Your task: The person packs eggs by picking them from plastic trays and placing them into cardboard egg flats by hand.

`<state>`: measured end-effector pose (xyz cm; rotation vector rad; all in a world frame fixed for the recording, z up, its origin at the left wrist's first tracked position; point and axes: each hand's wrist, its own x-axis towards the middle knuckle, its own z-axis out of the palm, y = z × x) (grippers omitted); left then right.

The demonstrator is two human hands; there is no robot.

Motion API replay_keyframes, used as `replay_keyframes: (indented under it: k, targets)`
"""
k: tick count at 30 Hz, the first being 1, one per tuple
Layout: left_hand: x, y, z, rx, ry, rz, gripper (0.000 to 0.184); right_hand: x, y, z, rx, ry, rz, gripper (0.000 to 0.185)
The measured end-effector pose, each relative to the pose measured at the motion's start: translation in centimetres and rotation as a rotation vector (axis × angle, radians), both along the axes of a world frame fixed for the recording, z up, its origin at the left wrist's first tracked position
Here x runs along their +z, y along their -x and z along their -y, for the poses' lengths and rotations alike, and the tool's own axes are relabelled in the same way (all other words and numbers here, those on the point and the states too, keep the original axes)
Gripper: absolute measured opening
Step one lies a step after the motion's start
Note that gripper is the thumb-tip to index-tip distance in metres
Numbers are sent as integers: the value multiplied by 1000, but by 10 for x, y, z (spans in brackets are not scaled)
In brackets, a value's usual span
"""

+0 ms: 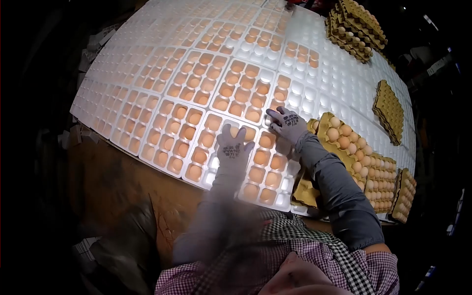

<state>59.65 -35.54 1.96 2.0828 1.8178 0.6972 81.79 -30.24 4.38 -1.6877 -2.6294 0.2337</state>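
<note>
Right of the middle, a hand could pass over the flat white trays [339,91]. The tall egg stack [350,44] blocks the far side; brown egg cartons [339,151] block the near side.

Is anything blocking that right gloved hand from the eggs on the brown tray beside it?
Nothing visible is: the eggs lie uncovered on the brown tray, close beside the right hand.
</note>
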Motion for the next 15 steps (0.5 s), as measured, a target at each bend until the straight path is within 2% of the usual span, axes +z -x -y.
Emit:
replay_keyframes:
  k: [2, 4, 5, 6, 8, 9, 11, 12, 13, 15]
  targets:
    - [6, 4, -8, -33, -49, 36, 38, 4, -6, -21, 308, -22, 289, 43]
    - [12, 5, -10, -57, -46, 278, 39, 11, -5, -18, -409, 99, -443, 34]
    - [11, 2, -11, -83, -42, 368, 42, -7, -23, -16, -73, -191, -187, 37]
    - [12, -4, -11, -102, -31, 369, 42, -27, -39, -11, -95, -185, -185, 37]
    - [24, -22, -13, -258, 147, 564, 42, -30, -50, 2, 97, 28, 115, 34]
    - [25, -34, -13, -341, 104, 508, 47, -22, -55, 10, -29, -54, -52, 36]
    - [1, -54, -20, -514, 117, 340, 43, 10, -56, 28, -221, -245, -452, 39]
    - [-6, -63, -23, -606, 109, 224, 40, 40, -56, 42, -414, -78, -807, 42]
    - [-4, -71, -29, -642, 110, 224, 40, 70, -57, 56, -620, 14, -1196, 44]
    - [3, -91, -53, -693, 258, 164, 33, 113, -52, 77, -932, 175, -1535, 52]
